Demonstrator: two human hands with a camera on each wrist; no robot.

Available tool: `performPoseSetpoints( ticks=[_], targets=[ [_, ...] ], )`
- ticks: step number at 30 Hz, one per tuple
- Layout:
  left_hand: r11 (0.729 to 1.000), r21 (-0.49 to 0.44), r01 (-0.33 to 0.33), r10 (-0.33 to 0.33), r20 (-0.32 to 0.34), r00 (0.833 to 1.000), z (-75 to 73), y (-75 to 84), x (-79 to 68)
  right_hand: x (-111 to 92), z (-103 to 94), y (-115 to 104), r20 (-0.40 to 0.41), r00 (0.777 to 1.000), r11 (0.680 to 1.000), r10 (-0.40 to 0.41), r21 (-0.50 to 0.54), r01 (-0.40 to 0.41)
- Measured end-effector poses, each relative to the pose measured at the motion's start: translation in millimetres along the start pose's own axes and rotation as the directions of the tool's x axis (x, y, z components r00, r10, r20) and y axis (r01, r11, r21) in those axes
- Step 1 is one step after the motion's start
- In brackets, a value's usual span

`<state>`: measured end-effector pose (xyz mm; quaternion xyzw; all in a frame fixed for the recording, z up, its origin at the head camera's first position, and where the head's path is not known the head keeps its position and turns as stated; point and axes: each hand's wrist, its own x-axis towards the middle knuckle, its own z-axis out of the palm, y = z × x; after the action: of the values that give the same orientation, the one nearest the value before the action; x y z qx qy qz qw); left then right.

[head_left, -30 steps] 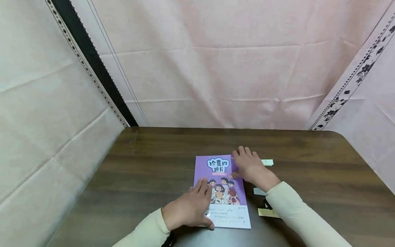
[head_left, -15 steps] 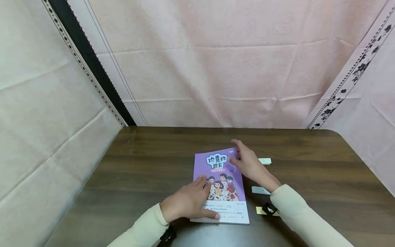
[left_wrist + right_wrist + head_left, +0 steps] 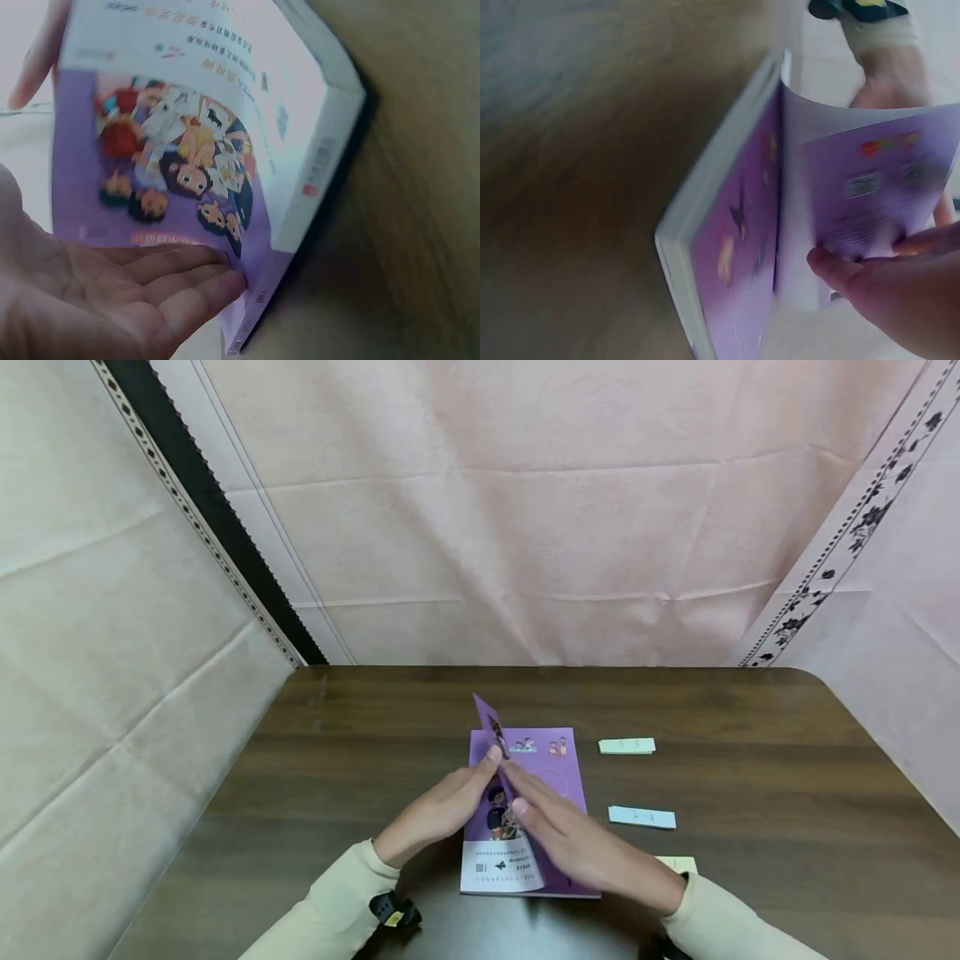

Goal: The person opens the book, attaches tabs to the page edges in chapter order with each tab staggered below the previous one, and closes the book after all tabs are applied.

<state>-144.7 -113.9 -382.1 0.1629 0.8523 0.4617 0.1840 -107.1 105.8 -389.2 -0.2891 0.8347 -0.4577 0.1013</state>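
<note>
Purple book (image 3: 555,772) is lying around the middle of the counter (image 3: 375,752), front cover (image 3: 489,720) raised and bent between the two hands. Left hand (image 3: 444,808), in from 8 o'clock, is pretty straight-fingered along the outside of the cover, tips by the spine fold. Right hand (image 3: 566,837), in from 4 o'clock, has fingers and thumb laid on the inner side, not wrapped around it. Green slips (image 3: 627,746) sit at the book's 2 o'clock, blue slips (image 3: 642,817) at 3, yellow slip (image 3: 678,864) toward 4, partly hidden by the right arm (image 3: 658,887).

The person wears cream sleeves (image 3: 327,895) and black wristbands (image 3: 387,907).
</note>
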Motion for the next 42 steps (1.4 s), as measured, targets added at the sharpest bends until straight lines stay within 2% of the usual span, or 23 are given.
performPoseSetpoints(
  ticks=[4, 8, 12, 15, 18, 23, 27, 29, 31, 32, 35, 38, 40, 41, 42],
  targets=[
    [0.985, -0.175, -0.006, 0.013, 0.038, 0.999, -1.3, -8.6, 0.7, 0.2, 7.0, -0.6, 0.08, 0.997, 0.997, -0.009, -0.081, 0.016],
    [0.941, -0.339, -0.01, 0.024, 0.038, 0.999, -5.3, -22.9, -2.7, -4.8, 3.0, 0.7, 0.095, 0.995, 0.992, 0.04, -0.125, -0.028],
    [0.898, -0.438, 0.033, -0.039, -0.004, 0.999, -21.8, -31.7, -12.0, -12.7, -3.4, 5.9, 0.066, 0.994, 0.958, 0.089, -0.277, -0.067],
    [0.886, -0.46, 0.062, -0.085, -0.028, 0.996, -42.0, -33.9, -21.2, -17.4, -6.8, 12.5, 0.043, 0.987, 0.918, 0.153, -0.375, -0.126],
    [0.908, -0.409, 0.087, -0.112, -0.038, 0.993, -65.8, -37.3, -31.5, -19.4, -8.3, 18.8, 0.057, 0.974, 0.895, 0.221, -0.41, -0.179],
    [0.955, -0.245, 0.165, -0.181, -0.044, 0.983, -97.7, -53.9, -43.1, -17.9, -10.5, 23.8, 0.119, 0.966, 0.873, 0.228, -0.465, -0.149],
    [0.962, -0.078, 0.26, -0.267, -0.082, 0.96, -104.2, -69.1, -46.4, -16.2, -12.3, 23.2, 0.142, 0.966, 0.851, 0.214, -0.513, -0.113],
    [0.949, 0.048, 0.312, -0.303, -0.135, 0.943, -101.8, -73.7, -47.2, -15.3, -12.7, 22.7, 0.147, 0.967, 0.842, 0.209, -0.529, -0.101],
    [0.912, 0.2, 0.358, -0.32, -0.201, 0.926, -97.9, -74.3, -48.5, -13.8, -12.7, 22.0, 0.15, 0.969, 0.834, 0.198, -0.545, -0.087],
    [0.881, 0.284, 0.378, -0.319, -0.233, 0.919, -96.0, -73.3, -49.3, -13.1, -12.6, 21.7, 0.15, 0.969, 0.831, 0.194, -0.55, -0.082],
    [0.767, 0.478, 0.428, -0.313, -0.304, 0.9, -91.7, -66.6, -51.1, -10.5, -12.5, 21.1, 0.147, 0.971, 0.82, 0.19, -0.568, -0.075],
    [0.655, 0.604, 0.455, -0.295, -0.35, 0.889, -87.9, -58.1, -50.6, -8.5, -12.1, 20.4, 0.139, 0.969, 0.816, 0.203, -0.571, -0.089],
    [0.6, 0.655, 0.459, -0.267, -0.377, 0.887, -82.3, -52.0, -48.3, -8.3, -11.3, 20.3, 0.137, 0.967, 0.818, 0.216, -0.566, -0.103],
    [0.581, 0.679, 0.449, -0.245, -0.38, 0.892, -78.1, -48.2, -47.0, -8.9, -10.8, 19.8, 0.137, 0.966, 0.82, 0.219, -0.562, -0.107],
    [0.576, 0.698, 0.425, -0.21, -0.376, 0.902, -72.9, -43.5, -45.8, -9.4, -10.4, 19.5, 0.139, 0.965, 0.822, 0.221, -0.56, -0.107]
  ],
)
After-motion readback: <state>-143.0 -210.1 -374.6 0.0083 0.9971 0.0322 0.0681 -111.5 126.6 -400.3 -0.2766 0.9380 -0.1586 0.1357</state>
